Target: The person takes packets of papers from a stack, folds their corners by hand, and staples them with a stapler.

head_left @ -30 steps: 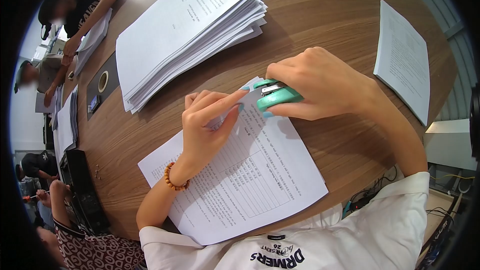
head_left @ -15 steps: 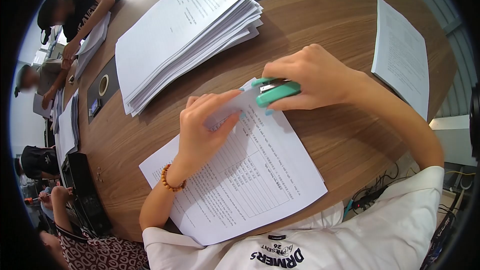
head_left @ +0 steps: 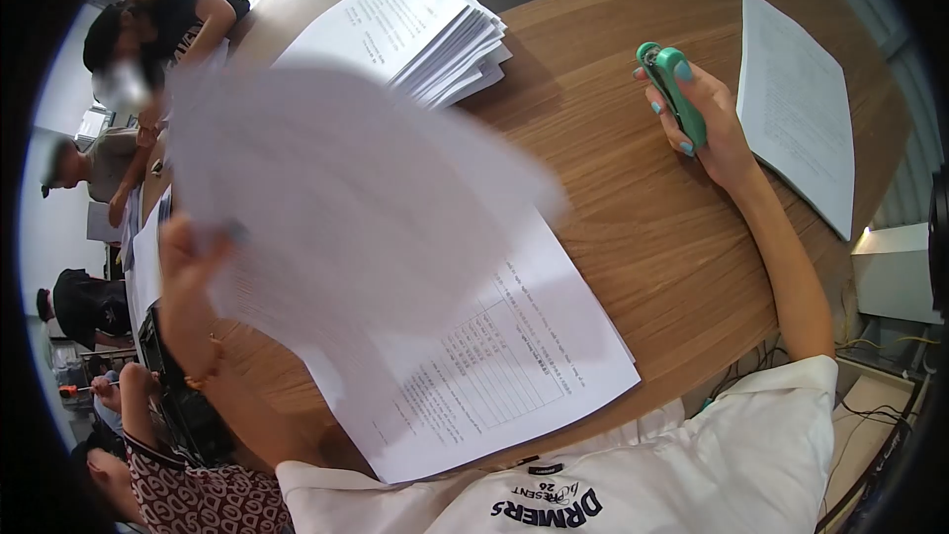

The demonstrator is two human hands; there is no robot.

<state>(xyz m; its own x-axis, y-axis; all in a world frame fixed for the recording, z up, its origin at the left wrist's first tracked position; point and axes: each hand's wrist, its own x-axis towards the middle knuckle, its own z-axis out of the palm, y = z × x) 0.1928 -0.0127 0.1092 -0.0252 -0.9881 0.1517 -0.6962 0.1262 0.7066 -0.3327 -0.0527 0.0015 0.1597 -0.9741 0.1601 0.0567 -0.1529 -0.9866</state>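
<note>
The left hand's (head_left: 192, 262) grip was clamped on raised, motion-blurred white paper (head_left: 356, 178); below it, rectangular white printed pages (head_left: 494, 361) lay on the brown wooden bench (head_left: 633, 237); the right hand's (head_left: 722, 129) grip was closed around a small green stapler (head_left: 677, 99), near a thin white paper pile (head_left: 796, 119).

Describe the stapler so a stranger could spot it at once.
Over the wooden table, find the right hand, just left of the thin paper stack. It grips the stapler, the one green thing among white papers.
</note>
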